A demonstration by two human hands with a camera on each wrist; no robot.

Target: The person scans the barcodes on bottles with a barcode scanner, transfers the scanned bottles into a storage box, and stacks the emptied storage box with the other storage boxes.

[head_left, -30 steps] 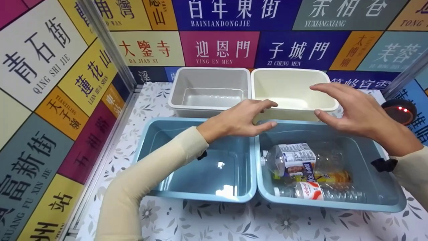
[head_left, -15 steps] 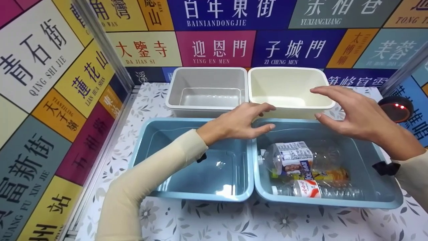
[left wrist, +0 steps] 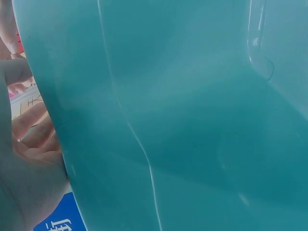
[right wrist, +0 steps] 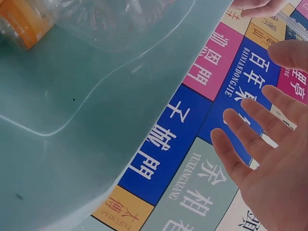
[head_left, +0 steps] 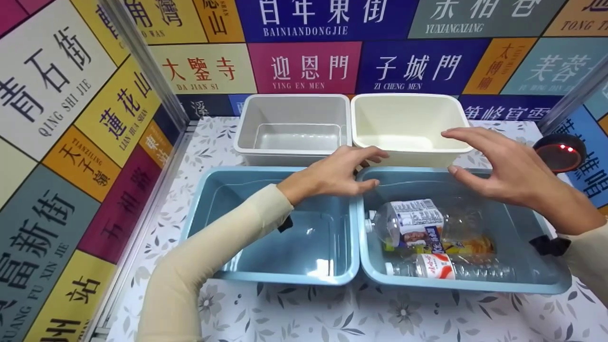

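Note:
My left hand (head_left: 337, 173) hovers over the back of the left blue bin (head_left: 354, 237), fingers loosely bent and thumb apart, holding nothing. Above the back right of the second blue bin (head_left: 475, 286) is my right hand (head_left: 508, 173), also holding nothing; its spread fingers (right wrist: 236, 154) show in the right wrist view. Inside that second bin lie a large clear bottle (head_left: 415, 223) with a white and blue label, a bottle of yellow-orange colour (head_left: 468, 247) partly hidden beneath it, and a clear bottle with a red and white label (head_left: 437, 266).
Behind the blue bins stand a grey bin (head_left: 294, 152) and a cream bin (head_left: 403, 159), side by side. A dark round device with red lights (head_left: 560, 153) is at the right. Sign-printed walls (head_left: 304, 66) enclose the flower-patterned table (head_left: 285, 313).
The head view has shifted slightly, moving the bins a little left and up in the picture. Both hands keep almost the same pose, and the bottles lie as before.

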